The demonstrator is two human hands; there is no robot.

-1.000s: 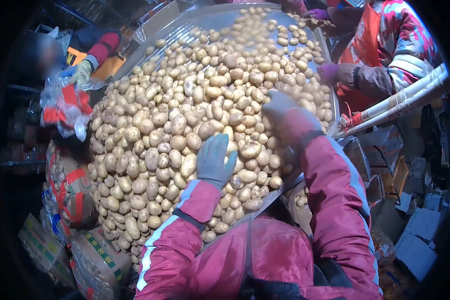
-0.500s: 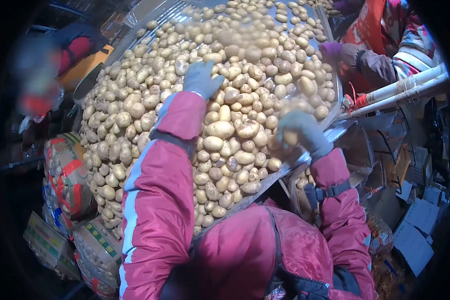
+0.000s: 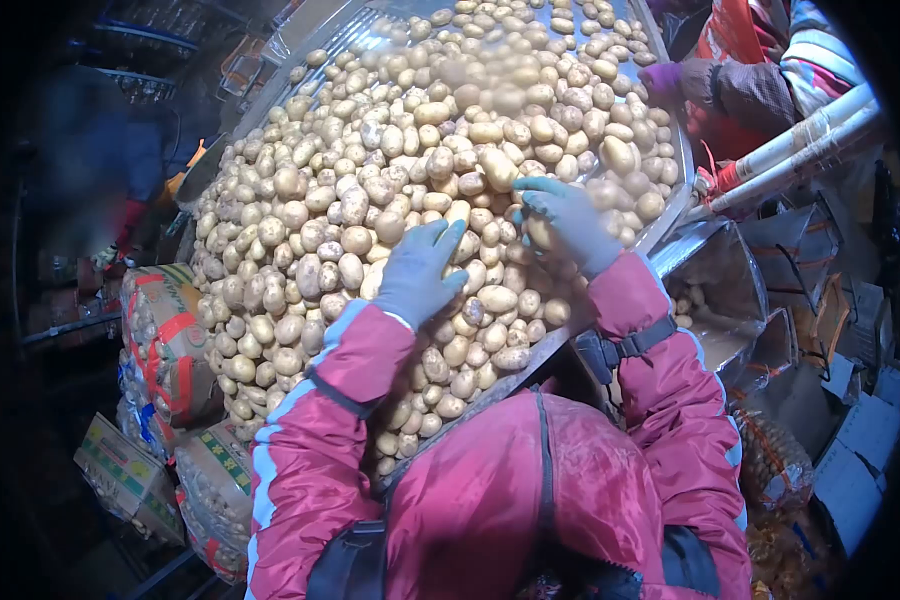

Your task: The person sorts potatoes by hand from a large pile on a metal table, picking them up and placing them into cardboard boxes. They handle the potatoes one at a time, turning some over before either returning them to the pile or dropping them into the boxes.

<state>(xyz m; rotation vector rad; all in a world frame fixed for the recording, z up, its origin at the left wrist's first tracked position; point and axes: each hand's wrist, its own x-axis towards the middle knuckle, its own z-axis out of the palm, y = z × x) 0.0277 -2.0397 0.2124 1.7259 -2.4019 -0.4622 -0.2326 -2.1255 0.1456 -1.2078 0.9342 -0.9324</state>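
Observation:
A large heap of potatoes covers the metal sorting table. My left hand, in a grey-blue glove, rests on the near middle of the heap. Its fingers and thumb are apart, with a long potato just beyond the fingertips. To its right, my right hand is gloved too and reaches in over the heap. Its fingers curve around a potato, partly hidden by the hand. A larger pale potato lies just beyond the right fingertips.
Filled bags with red tape and a printed carton stand at left. Plastic-lined containers adjoin the table's right edge, below taped white poles. A co-worker's purple-gloved hand touches the far right side.
My left hand has drawn back toward me. My right hand has moved from the table's right edge up and left over the heap, and the hands are closer together.

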